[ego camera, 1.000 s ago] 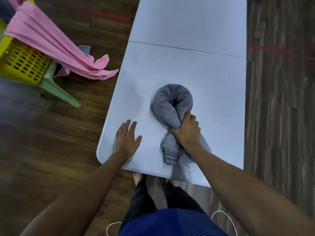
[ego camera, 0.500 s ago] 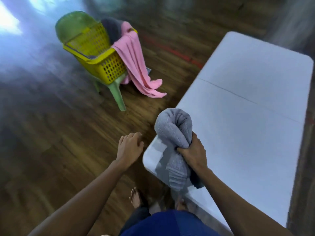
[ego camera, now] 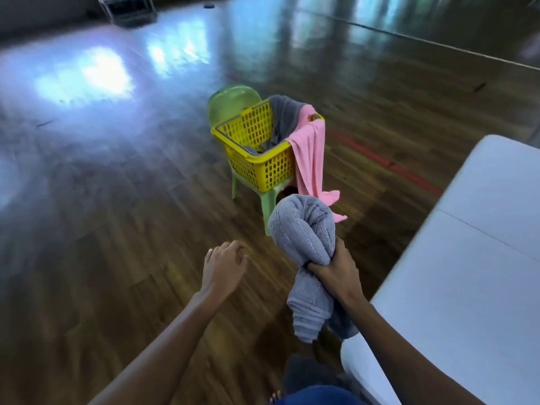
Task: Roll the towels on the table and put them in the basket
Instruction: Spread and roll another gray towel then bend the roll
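A rolled grey towel (ego camera: 301, 229) is gripped by the right hand (ego camera: 336, 273), fingers wrapped round it, and is held in the air beside the white table's (ego camera: 467, 258) near corner. The left hand (ego camera: 223, 264) is held loosely curled, with nothing in it. Ahead, a yellow basket (ego camera: 263, 168) is set on a green plastic chair (ego camera: 233, 100), with a pink towel (ego camera: 311, 159) draped over its rim.

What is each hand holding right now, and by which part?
The right hand grips the rolled grey towel around its middle; the left hand holds nothing.
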Demonstrator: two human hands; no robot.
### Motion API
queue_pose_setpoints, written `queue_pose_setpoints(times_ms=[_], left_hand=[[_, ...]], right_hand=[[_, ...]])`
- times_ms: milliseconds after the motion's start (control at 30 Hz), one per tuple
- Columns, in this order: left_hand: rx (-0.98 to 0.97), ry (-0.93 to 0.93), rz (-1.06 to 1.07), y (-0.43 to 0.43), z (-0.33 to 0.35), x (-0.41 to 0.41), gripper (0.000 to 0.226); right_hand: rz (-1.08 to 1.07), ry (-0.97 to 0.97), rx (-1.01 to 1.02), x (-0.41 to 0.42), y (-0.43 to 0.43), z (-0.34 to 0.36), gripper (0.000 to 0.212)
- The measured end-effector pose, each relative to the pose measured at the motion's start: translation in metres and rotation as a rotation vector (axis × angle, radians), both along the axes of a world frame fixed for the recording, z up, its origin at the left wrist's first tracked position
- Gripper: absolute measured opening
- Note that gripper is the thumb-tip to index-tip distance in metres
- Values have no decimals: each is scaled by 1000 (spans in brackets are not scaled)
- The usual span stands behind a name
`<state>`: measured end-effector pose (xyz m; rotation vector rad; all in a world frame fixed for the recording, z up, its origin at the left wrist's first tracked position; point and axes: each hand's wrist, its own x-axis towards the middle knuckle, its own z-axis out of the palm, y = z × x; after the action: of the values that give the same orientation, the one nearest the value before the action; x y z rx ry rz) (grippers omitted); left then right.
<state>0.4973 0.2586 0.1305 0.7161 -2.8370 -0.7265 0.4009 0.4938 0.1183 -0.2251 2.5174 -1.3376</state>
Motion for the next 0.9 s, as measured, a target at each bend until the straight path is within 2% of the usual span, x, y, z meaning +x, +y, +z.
queue_pose_setpoints(times_ms=[233, 467, 600, 767, 900], left_hand=[[-29, 8, -12, -87, -7, -76, 26], [-62, -21, -66, -188, -11, -214, 28], [-68, -75, -107, -240, -11, -285, 27], [-40, -102, -149, -308, -13, -373, 27], [-22, -141, -186, -360, -25, -443, 25]], right_hand=[[-48, 43, -33, -69, -83, -1, 65], [-84, 71, -95, -185, -179, -13, 66], [-126, 68, -121, -251, -235, -3, 57], [-137, 20, -99, -338, -305, 0, 73], [-127, 16, -38, -416, -360, -11, 69]])
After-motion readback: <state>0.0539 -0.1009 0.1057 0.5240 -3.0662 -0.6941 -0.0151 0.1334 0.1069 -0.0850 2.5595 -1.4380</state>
